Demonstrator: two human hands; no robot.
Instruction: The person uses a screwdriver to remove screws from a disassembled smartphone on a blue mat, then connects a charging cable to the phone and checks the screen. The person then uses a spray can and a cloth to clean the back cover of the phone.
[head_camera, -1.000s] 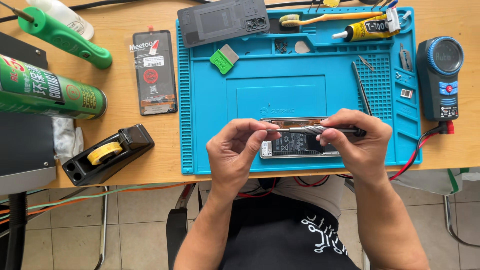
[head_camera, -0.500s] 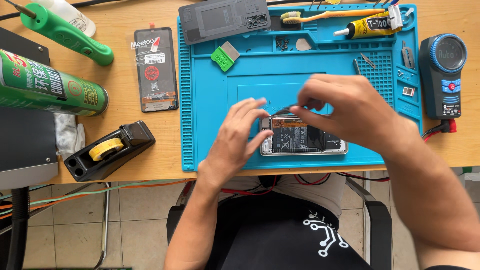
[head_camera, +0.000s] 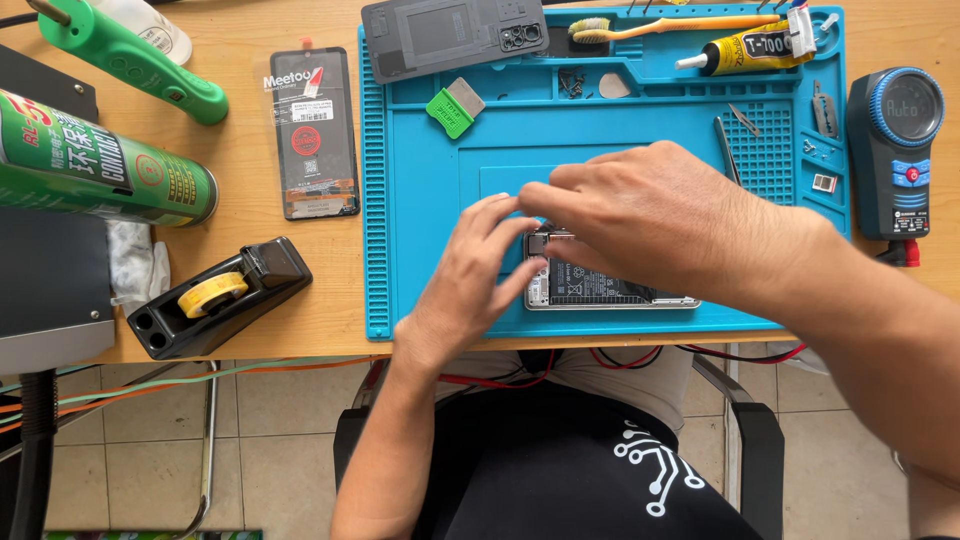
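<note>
Blue silicone repair mat (head_camera: 430, 250) covers most of my wooden tabletop (head_camera: 250, 260), and the opened phone (head_camera: 600, 285) lies near its front edge, innards up. My right hand (head_camera: 650, 215) arches over the phone's top end with its fingers pinched close together on something too small to make out; it hides much of the phone. My left hand (head_camera: 478, 275) rests beside it, fingers spread loosely, fingertips touching the phone's left end.

Around them: a grey back cover (head_camera: 455, 32), a green scraper (head_camera: 453, 106), a toothbrush (head_camera: 660, 24) and a glue tube (head_camera: 745, 48) along the mat's far side, with tweezers (head_camera: 724, 148) to the right. Off the mat sit a boxed screen protector (head_camera: 314, 132), a black tape dispenser (head_camera: 215, 297), a green spray can (head_camera: 100, 165) and a blue round-dial tool (head_camera: 896, 150).

Compared with half a second ago, my right hand has slid further left over the phone's corner; the phone itself has stayed put.
</note>
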